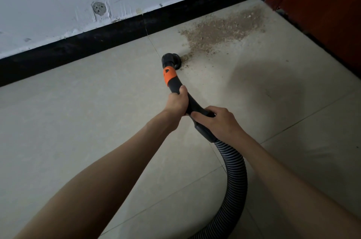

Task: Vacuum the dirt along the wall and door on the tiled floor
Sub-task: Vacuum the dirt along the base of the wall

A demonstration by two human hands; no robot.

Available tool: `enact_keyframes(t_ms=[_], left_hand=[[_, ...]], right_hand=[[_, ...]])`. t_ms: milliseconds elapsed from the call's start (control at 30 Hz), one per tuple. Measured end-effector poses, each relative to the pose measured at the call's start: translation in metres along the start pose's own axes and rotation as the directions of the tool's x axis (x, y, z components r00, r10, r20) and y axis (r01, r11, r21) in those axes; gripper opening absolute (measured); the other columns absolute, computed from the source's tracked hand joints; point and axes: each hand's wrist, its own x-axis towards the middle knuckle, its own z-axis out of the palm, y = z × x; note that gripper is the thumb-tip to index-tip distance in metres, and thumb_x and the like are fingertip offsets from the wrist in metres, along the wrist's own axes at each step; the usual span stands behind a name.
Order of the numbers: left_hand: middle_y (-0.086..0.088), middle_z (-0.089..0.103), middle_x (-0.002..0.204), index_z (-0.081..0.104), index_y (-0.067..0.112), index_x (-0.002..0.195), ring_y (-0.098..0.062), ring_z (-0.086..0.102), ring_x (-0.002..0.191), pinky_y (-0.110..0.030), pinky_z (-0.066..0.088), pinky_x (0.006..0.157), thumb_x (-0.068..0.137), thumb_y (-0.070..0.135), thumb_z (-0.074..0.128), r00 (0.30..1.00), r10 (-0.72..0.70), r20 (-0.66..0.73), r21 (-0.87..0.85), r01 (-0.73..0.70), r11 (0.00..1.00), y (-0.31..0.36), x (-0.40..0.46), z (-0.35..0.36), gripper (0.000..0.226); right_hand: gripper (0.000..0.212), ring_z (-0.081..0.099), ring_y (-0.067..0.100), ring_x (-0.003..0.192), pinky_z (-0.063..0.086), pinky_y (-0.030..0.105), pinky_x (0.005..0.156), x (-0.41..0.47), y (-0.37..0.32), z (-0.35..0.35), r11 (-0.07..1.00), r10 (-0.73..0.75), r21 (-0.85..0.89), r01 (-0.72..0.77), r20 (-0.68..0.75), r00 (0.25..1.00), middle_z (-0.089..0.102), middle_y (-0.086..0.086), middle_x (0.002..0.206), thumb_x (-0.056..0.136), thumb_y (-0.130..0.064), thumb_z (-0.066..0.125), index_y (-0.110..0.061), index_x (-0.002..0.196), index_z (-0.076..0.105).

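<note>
While both my left hand [176, 102] and right hand [218, 120] grip the black orange-banded vacuum wand [172, 80], its nozzle [172, 61] touches the near edge of the brown dirt patch [218, 31].

ribbed plastic hose [235, 176], matt floor tiles [78, 121]

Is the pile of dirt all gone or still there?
Still there. The dirt is spread across the floor beyond the vacuum nozzle.

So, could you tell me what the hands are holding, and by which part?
Both hold the vacuum handle: the left hand grips it just behind the orange collar, the right hand farther back, near the ribbed hose.
</note>
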Motion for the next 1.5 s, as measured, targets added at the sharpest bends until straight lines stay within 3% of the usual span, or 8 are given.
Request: enact_keyframes(t_ms=[400,667,933,1033,1167,1300,1433,1500], left_hand=[[-0.007,0.051,0.083,0.04,0.004,0.108,-0.018,0.055,0.072,-0.029,0.051,0.065,0.101,0.031,0.031,0.999,0.025,0.046,0.057,-0.028,0.998,0.026,0.025,0.031,0.029],[-0.006,0.048,0.084,0.038,0.005,0.109,-0.02,0.053,0.078,-0.031,0.049,0.073,0.102,0.031,0.03,0.997,0.026,0.067,0.131,-0.035,0.991,0.043,0.035,0.045,0.028],[-0.004,0.05,0.081,0.041,0.005,0.107,-0.015,0.052,0.07,-0.024,0.044,0.055,0.1,0.03,0.032,0.998,0.055,-0.021,0.168,-0.051,0.984,0.035,0.031,0.038,0.027],[-0.004,0.052,0.081,0.041,0.005,0.107,-0.014,0.054,0.069,-0.023,0.043,0.053,0.099,0.031,0.033,0.995,0.065,-0.074,0.142,-0.054,0.988,0.019,0.023,0.026,0.029],[-0.004,0.051,0.082,0.044,0.004,0.109,-0.015,0.053,0.071,-0.024,0.044,0.057,0.099,0.033,0.034,0.993,0.067,-0.095,0.11,-0.056,0.992,0.003,0.008,0.011,0.032],[-0.005,0.05,0.082,0.046,0.005,0.103,-0.014,0.051,0.07,-0.025,0.044,0.059,0.099,0.032,0.035,0.993,0.077,-0.091,0.09,-0.069,0.994,-0.008,-0.009,0.011,0.029],[-0.003,0.047,0.075,0.041,0.014,0.079,-0.013,0.049,0.065,-0.025,0.043,0.058,0.099,0.031,0.037,0.991,0.099,-0.088,0.088,-0.091,0.992,-0.019,-0.02,0.02,0.027],[-0.002,0.047,0.075,0.039,0.016,0.076,-0.012,0.049,0.065,-0.024,0.043,0.057,0.099,0.031,0.037,0.992,0.108,-0.069,0.08,-0.102,0.992,-0.021,-0.023,0.026,0.027]], right_hand=[[0.042,0.064,0.015,0.074,0.054,0.034,0.073,0.035,0.008,-0.02,1.0,0.021,-0.013,-0.022,-0.077,0.997,0.066,0.0,0.077,0.084,-0.054,0.064,-0.012,0.082,0.065],[0.037,0.059,0.011,0.067,0.044,0.025,0.057,0.05,0.008,-0.021,1.0,0.002,-0.024,-0.006,-0.15,0.989,0.063,-0.002,0.071,0.085,-0.056,0.062,-0.022,0.071,0.057],[0.038,0.062,0.012,0.071,0.051,0.027,0.065,0.046,0.009,-0.02,1.0,0.001,0.021,0.0,-0.046,0.999,0.066,-0.001,0.076,0.085,-0.054,0.062,-0.017,0.079,0.062],[0.044,0.066,0.018,0.077,0.053,0.03,0.069,0.035,0.011,-0.013,0.999,-0.01,0.045,0.01,0.006,1.0,0.069,0.003,0.082,0.083,-0.055,0.064,-0.011,0.087,0.065],[0.044,0.065,0.019,0.074,0.049,0.029,0.065,0.016,0.01,-0.002,0.998,-0.025,0.06,0.022,0.056,0.998,0.068,0.005,0.079,0.082,-0.053,0.065,-0.009,0.084,0.064],[0.042,0.065,0.018,0.073,0.048,0.027,0.065,-0.003,0.015,0.0,0.997,0.005,0.083,-0.01,0.054,0.999,0.068,0.004,0.077,0.081,-0.052,0.066,-0.01,0.083,0.066],[0.035,0.066,0.021,0.077,0.047,0.028,0.066,-0.019,0.028,-0.004,0.991,0.039,0.126,-0.043,0.033,0.999,0.069,0.004,0.076,0.082,-0.047,0.069,-0.012,0.079,0.067],[0.035,0.066,0.02,0.076,0.047,0.028,0.066,-0.023,0.031,-0.008,0.99,0.048,0.129,-0.05,0.014,0.999,0.068,0.003,0.074,0.081,-0.049,0.069,-0.014,0.077,0.067]])
